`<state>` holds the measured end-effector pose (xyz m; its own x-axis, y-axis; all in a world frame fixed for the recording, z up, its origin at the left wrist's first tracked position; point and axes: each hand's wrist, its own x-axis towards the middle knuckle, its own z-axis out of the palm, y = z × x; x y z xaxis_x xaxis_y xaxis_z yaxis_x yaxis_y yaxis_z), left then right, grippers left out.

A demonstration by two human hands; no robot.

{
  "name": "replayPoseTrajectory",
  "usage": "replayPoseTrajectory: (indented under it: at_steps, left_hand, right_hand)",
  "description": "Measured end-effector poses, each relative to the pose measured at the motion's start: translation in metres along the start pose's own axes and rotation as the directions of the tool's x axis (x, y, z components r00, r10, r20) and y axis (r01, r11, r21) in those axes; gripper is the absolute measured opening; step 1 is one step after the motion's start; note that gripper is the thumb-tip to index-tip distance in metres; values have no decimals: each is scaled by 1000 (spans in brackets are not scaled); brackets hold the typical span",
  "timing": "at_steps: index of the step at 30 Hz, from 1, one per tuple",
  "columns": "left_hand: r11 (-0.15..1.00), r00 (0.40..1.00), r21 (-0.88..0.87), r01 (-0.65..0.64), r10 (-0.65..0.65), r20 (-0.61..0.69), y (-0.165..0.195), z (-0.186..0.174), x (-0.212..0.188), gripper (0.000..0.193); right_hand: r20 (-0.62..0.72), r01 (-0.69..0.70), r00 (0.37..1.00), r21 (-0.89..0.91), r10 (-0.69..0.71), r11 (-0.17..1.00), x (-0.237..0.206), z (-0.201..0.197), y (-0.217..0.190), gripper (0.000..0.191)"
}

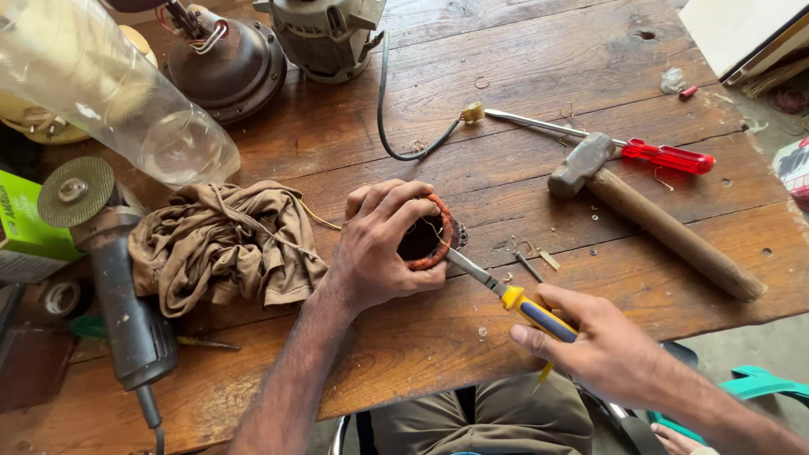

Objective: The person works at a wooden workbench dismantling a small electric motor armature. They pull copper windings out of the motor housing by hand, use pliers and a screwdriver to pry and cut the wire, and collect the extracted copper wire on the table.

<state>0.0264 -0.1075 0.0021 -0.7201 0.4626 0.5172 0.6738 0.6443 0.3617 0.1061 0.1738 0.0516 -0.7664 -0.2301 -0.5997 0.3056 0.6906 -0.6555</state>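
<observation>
The left hand (379,248) wraps tight around the copper coil ring (431,232), and the right hand (602,350) (at 4 o'clock) squeezes the yellow screwdriver (506,295).

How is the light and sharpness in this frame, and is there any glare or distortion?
Head view: even, soft daylight, faint shadows; left hand, stator coil and hammer sharp; glare on the clear plastic bottle; wide-angle bending toward the edges of the wooden table.

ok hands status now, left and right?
Left hand: closed around the copper-wound stator, holding it on the wooden table.
Right hand: closed on the yellow-handled screwdriver, tip at the stator.
</observation>
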Motion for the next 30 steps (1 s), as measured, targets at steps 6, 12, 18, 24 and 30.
replayPoseTrajectory:
  at_steps: [6, 12, 18, 24, 30]
  left_hand:
    - [1000, 1000, 13, 5, -5, 10, 1, 0, 0, 60]
    - [1000, 1000, 8, 15, -15, 4, 4, -2, 0, 58]
    - [1000, 1000, 7, 22, -22, -2, 7, -5, 2, 57]
    - [999, 999, -3, 32, -32, 17, 2, -1, 1, 60]
    - [1000, 999, -26, 17, -16, 42, 2, -6, 2, 66]
  right_hand:
    - [-255, 322, 810, -560, -529, 763, 9, 0, 20, 29]
    - [-157, 429, 466, -820, -871, 378, 44, -20, 39, 29]
    - [-82, 381, 484, -877, -871, 294, 39, -41, 30, 27]
    - [-322, 365, 762, -503, -561, 784, 4, 15, 26, 29]
    - [100, -138, 990, 497, 102, 857, 0, 25, 23, 30]
